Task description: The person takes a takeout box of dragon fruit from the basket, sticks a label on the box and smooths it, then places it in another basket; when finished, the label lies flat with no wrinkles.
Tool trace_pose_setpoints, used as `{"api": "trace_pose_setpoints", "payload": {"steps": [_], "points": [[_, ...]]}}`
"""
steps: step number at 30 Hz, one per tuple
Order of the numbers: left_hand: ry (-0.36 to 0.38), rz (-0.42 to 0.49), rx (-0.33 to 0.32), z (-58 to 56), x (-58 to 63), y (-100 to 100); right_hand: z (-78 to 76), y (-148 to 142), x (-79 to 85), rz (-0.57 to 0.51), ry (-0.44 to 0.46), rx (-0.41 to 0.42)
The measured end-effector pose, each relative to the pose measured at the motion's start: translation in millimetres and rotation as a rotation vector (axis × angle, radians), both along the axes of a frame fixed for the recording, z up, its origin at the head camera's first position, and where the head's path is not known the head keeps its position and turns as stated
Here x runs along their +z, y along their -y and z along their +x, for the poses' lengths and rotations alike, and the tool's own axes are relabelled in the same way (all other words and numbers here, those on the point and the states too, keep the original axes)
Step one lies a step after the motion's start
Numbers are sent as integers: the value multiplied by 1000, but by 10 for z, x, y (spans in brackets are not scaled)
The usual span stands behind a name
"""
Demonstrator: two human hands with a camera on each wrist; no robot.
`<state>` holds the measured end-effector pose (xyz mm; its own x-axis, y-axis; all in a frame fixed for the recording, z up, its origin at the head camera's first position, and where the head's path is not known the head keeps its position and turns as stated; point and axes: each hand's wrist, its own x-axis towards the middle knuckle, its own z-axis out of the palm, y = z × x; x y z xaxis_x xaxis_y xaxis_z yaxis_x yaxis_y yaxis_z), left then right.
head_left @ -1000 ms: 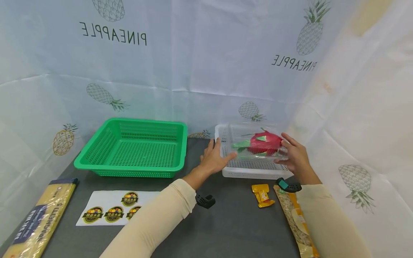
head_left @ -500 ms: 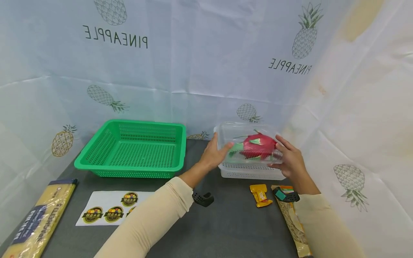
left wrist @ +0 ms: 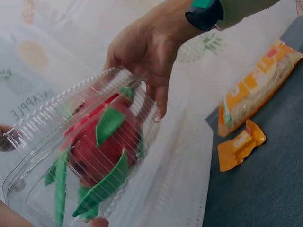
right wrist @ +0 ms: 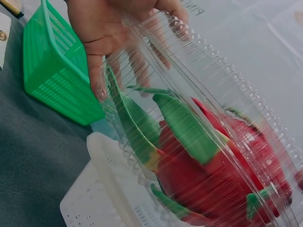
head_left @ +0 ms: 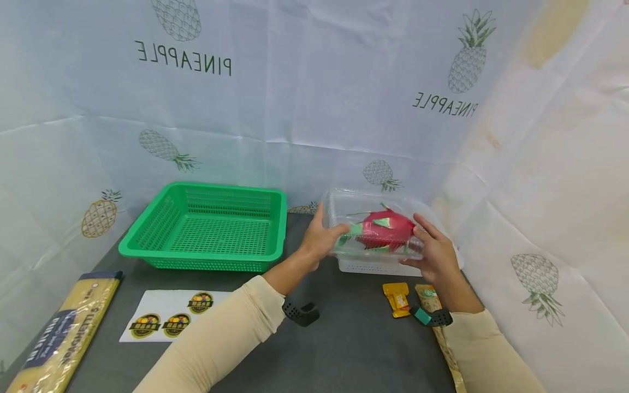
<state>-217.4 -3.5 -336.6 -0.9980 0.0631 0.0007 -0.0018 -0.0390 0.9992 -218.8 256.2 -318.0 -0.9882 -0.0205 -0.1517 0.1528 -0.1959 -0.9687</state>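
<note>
Both hands grip a clear plastic clamshell box (head_left: 351,204) by its two ends. Inside lies a red dragon fruit (head_left: 388,226) with green scales, its green tip toward the left. My left hand (head_left: 316,237) has its thumb over the near top edge and its fingers behind the left end. At the right end, my right hand (head_left: 434,251) holds the box between thumb and fingers. The box is tilted above a white perforated basket (head_left: 378,266). Seen from the right wrist, the left fingers wrap the box's end, and the white basket's rim (right wrist: 106,165) shows underneath.
A green basket (head_left: 221,234) stands at the left. In front of it is a sheet of round stickers (head_left: 162,316), with a spaghetti pack (head_left: 69,333) further left. A small orange packet (head_left: 396,299) and a long orange-and-clear food bag (head_left: 444,338) lie at the right. Printed cloth hangs behind.
Both hands have lifted the box with the dragon fruit and drawn it left and toward me. The left hand, beside the box earlier, now holds its end.
</note>
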Motion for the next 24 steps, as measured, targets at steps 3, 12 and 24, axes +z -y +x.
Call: {"api": "trace_pose_setpoints", "payload": {"steps": [3, 12, 24], "points": [[-4, 12, 14, 49, 6, 29, 49, 20, -26, -6, -16, 10], [-20, 34, 42, 217, -18, 146, 188, 112, -71, 19, -65, 31], [-13, 23, 43, 444, -34, 292, 374, 186, -192, 54, -126, 61]]}}
